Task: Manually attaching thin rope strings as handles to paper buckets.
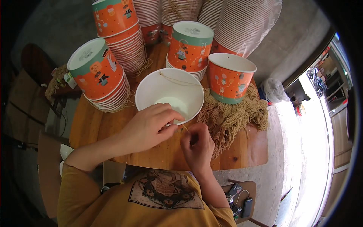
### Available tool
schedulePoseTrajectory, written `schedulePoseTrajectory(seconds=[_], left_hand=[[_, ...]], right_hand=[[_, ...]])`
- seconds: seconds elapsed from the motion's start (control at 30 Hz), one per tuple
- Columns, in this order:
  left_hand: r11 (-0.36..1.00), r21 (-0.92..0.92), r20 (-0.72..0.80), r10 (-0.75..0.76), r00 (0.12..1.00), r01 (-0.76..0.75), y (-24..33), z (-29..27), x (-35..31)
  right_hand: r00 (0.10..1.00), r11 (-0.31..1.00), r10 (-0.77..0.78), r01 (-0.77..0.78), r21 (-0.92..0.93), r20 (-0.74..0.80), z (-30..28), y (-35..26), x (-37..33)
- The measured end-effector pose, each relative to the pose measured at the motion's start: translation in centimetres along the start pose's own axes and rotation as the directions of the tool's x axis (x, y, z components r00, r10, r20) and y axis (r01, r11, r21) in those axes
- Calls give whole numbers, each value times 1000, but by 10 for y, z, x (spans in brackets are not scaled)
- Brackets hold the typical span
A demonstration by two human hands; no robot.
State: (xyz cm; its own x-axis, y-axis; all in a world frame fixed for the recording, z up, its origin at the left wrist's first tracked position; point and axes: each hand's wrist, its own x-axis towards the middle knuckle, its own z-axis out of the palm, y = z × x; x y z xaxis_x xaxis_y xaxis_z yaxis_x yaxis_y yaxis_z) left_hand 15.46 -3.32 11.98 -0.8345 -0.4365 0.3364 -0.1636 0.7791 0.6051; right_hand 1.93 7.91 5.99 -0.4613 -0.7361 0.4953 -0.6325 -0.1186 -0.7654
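A paper bucket (169,89) with a white inside faces me on the near part of the wooden table, its opening tilted toward me. A tan string (179,81) runs across its far inner side. My left hand (153,123) is closed at the near rim, fingers over the inside and thumb outside. Just right of it, my right hand (198,145) is curled shut in a pinch on a short end of string (185,129) that shows between the two hands. What lies inside the right fist is mostly hidden.
A bundle of tan strings (230,117) lies on the table (242,151) at right, with an upright orange bucket (231,77) on it. Upside-down stacks of orange buckets (96,73) stand left and behind (189,49). Plastic-wrapped bucket stacks (244,26) line the back.
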Motion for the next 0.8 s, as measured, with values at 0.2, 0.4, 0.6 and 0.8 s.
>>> schedulePoseTrajectory(seconds=[0.2, 0.4, 0.6, 0.8], left_hand=[[1000, -13, 10, -7, 1000, 7, 1, -2, 1], [1000, -17, 18, -15, 1000, 16, 1, -1, 1], [1000, -30, 11, -10, 1000, 11, 3, -1, 2], [994, -69, 145, -78, 986, 88, -11, -10, 19]], right_hand=[[999, 999, -41, 41, -10, -4, 2, 1, 3], [998, 997, -66, 66, -29, -11, 5, 2, 3], [997, 997, -72, 71, -42, -16, 8, 0, 4], [995, 994, -91, 90, -59, -27, 11, 0, 4]])
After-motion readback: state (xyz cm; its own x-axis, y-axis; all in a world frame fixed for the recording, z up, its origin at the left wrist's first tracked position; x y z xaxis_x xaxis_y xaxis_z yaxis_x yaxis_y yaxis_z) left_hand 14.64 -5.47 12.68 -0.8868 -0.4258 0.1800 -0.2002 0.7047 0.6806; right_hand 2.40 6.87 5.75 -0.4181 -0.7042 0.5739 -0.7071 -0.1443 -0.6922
